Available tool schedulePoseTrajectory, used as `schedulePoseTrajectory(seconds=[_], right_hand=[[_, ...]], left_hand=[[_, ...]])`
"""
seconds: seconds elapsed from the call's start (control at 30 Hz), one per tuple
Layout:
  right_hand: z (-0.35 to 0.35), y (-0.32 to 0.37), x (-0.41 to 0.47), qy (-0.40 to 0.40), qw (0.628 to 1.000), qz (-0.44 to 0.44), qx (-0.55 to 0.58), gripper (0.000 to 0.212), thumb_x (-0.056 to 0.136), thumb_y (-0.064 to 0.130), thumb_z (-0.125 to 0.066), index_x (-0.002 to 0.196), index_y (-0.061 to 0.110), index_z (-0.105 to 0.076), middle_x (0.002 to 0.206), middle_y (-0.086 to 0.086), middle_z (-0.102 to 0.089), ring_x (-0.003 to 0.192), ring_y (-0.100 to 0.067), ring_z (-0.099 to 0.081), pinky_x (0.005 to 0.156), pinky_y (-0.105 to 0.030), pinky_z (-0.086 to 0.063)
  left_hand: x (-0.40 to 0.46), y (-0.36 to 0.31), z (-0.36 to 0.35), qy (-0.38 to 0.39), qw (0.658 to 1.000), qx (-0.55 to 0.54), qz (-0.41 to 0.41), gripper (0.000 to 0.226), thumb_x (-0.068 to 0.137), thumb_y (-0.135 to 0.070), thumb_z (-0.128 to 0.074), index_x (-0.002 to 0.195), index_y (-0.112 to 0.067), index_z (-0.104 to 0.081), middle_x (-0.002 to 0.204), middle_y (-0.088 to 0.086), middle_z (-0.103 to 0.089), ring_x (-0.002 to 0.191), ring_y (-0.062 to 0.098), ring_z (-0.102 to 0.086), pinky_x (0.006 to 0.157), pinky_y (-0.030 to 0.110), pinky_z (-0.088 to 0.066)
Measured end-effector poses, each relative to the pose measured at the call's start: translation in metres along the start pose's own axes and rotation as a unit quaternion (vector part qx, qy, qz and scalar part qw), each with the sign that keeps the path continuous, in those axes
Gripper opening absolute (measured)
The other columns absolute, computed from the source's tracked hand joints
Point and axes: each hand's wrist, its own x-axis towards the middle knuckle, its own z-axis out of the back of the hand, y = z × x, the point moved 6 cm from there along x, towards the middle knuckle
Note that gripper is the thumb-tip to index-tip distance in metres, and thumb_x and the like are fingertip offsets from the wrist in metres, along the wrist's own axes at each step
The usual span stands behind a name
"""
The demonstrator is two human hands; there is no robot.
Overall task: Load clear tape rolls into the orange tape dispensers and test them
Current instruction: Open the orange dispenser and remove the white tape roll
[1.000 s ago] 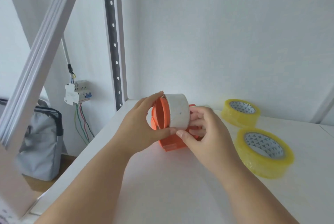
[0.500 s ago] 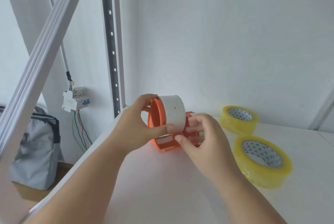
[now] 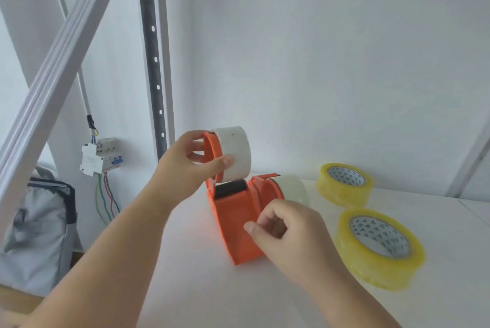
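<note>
On the white shelf [image 3: 185, 288] an orange tape dispenser [image 3: 233, 224] stands on end, with a whitish tape roll [image 3: 236, 152] at its top. My left hand [image 3: 191, 166] grips the orange ring and that roll, thumb on the roll's face. My right hand [image 3: 286, 232] is low against the dispenser's right side, fingers curled and thumb touching the orange body; I cannot tell whether it pinches a clear tape end. A second orange dispenser [image 3: 265, 190] with a clear roll [image 3: 291, 187] stands just behind, partly hidden.
Two loose yellowish tape rolls lie flat at the right, one near [image 3: 379, 245] and one far [image 3: 344, 184]. A white wall is close behind. At the left are a perforated shelf post [image 3: 153, 62], a breaker box with wires [image 3: 100, 158] and a grey bag [image 3: 37, 235].
My left hand has lifted the roll end of the dispenser higher. My right hand has dropped away from the roll to the lower body. The second dispenser behind now shows.
</note>
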Motion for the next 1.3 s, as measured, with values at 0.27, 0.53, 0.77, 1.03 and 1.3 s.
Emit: schedulePoseTrajectory(seconds=[0.27, 0.53, 0.77, 1.03, 1.3], right_hand=[[-0.003, -0.002, 0.009, 0.011, 1.0, -0.025, 0.007, 0.017, 0.075, 0.034, -0.076, 0.078, 0.03, -0.06, 0.071, 0.009, -0.062, 0.067, -0.009, -0.058, 0.061, -0.018, -0.049], [0.008, -0.006, 0.024, -0.055, 0.994, -0.026, 0.087, 0.045, 0.074, 0.035, -0.076, 0.111, 0.04, -0.051, 0.105, 0.014, -0.058, 0.083, -0.005, -0.063, 0.067, -0.018, -0.051], [0.005, -0.009, 0.029, -0.025, 0.982, -0.042, 0.184, 0.08, 0.076, 0.039, -0.074, 0.143, 0.04, -0.031, 0.142, 0.018, -0.042, 0.123, -0.002, -0.051, 0.098, -0.031, -0.05], [0.003, -0.006, 0.03, 0.012, 0.965, -0.032, 0.259, 0.079, 0.064, 0.055, -0.072, 0.132, 0.057, -0.032, 0.137, 0.013, -0.055, 0.124, -0.004, -0.053, 0.105, -0.038, -0.044], [0.008, -0.005, 0.031, 0.01, 0.949, -0.021, 0.314, 0.07, 0.06, 0.043, -0.075, 0.123, 0.053, -0.048, 0.129, 0.01, -0.056, 0.125, -0.011, -0.053, 0.104, -0.046, -0.044]], left_hand=[[0.01, 0.013, -0.002, 0.036, 0.997, -0.052, 0.049, 0.065, 0.051, -0.061, -0.067, 0.109, -0.032, -0.063, 0.095, -0.005, -0.075, 0.089, 0.007, -0.069, 0.083, 0.025, -0.045], [0.001, 0.002, -0.021, 0.099, 0.991, -0.087, 0.039, 0.041, 0.065, -0.047, -0.066, 0.103, -0.034, -0.063, 0.089, -0.013, -0.075, 0.084, -0.003, -0.068, 0.076, 0.017, -0.042], [-0.01, -0.006, -0.036, 0.165, 0.981, -0.104, 0.002, 0.069, 0.063, -0.051, -0.065, 0.121, -0.015, -0.06, 0.1, 0.0, -0.074, 0.095, 0.012, -0.069, 0.078, 0.021, -0.05], [-0.016, -0.012, -0.041, 0.189, 0.974, -0.122, -0.028, 0.068, 0.066, -0.047, -0.064, 0.124, -0.01, -0.059, 0.103, 0.004, -0.073, 0.096, 0.017, -0.069, 0.076, 0.021, -0.052], [-0.027, -0.014, -0.041, 0.183, 0.974, -0.133, -0.03, 0.068, 0.066, -0.049, -0.062, 0.123, -0.011, -0.058, 0.106, 0.004, -0.073, 0.099, 0.016, -0.069, 0.08, 0.023, -0.053]])
